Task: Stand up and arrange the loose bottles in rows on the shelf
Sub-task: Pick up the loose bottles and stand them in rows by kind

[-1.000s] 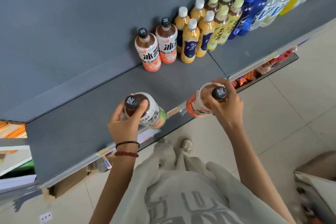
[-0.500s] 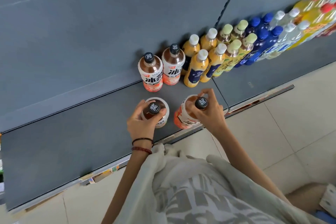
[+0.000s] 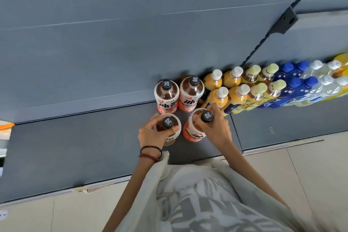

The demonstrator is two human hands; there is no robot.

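Two iced-tea bottles with black caps and white-and-orange labels stand upright at the back of the grey shelf (image 3: 75,152): one on the left (image 3: 166,98) and one on the right (image 3: 191,93). Just in front of them, my left hand (image 3: 150,134) grips the neck of a third iced-tea bottle (image 3: 169,124). My right hand (image 3: 214,128) holds the neck of a fourth iced-tea bottle (image 3: 194,132). Both held bottles are upright on the shelf, or just above it.
To the right, rows run along the shelf back: yellow juice bottles (image 3: 220,96), green-capped tea bottles (image 3: 258,90), blue bottles (image 3: 293,88) and clear bottles (image 3: 323,84). A black bracket (image 3: 284,20) crosses the back panel. Tiled floor (image 3: 310,171) lies below the shelf edge.
Both hands carried their bottles from the shelf's front edge inward and stood them upright, right behind the front edge of the two standing iced-tea bottles. The view tilted more steeply downward.
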